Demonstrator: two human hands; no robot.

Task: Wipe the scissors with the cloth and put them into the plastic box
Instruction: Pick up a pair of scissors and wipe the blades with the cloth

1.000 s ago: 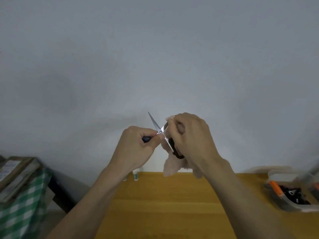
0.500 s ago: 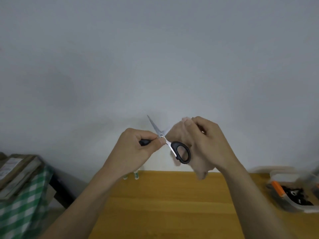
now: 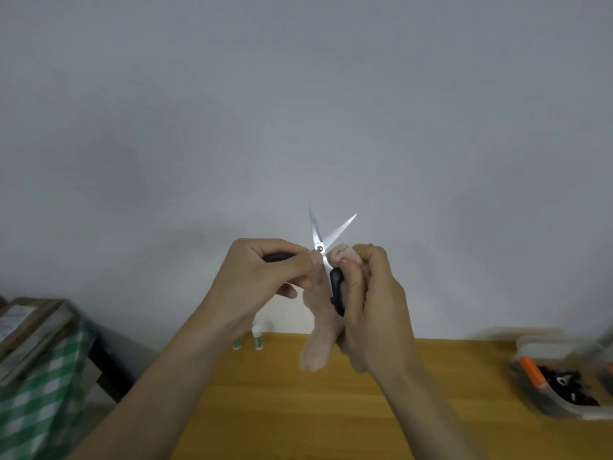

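Standing open in a narrow V above the desk (image 3: 282, 410), the scissors (image 3: 319, 242) show two bright steel blades, one pointing nearly straight up and the other slanting up to the right, joined at a small round pivot screw, with black plastic handles below. The left hand (image 3: 262, 280) curls its fingers around one black handle, thumb and forefinger closing just beside the pivot; most of that handle is buried in the fist, with only a dark sliver showing. The right hand (image 3: 371, 307) grips the other black handle together with the cloth (image 3: 320, 330), a pale pink fuzzy piece bunched at the fingertips near the pivot and hanging down in a soft tail between the two wrists. Whether the cloth touches the blades is hard to tell. The scissors are held in mid-air before a plain grey wall, well apart from the plastic box (image 3: 557, 386), which sits at the desk's right edge, blurred; it holds dark items and something orange that cannot be made out. Two small white bottles (image 3: 257, 340) stand at the desk's far edge, partly hidden behind the left forearm. A green checked cloth (image 3: 39, 403) is cut off at the lower left.
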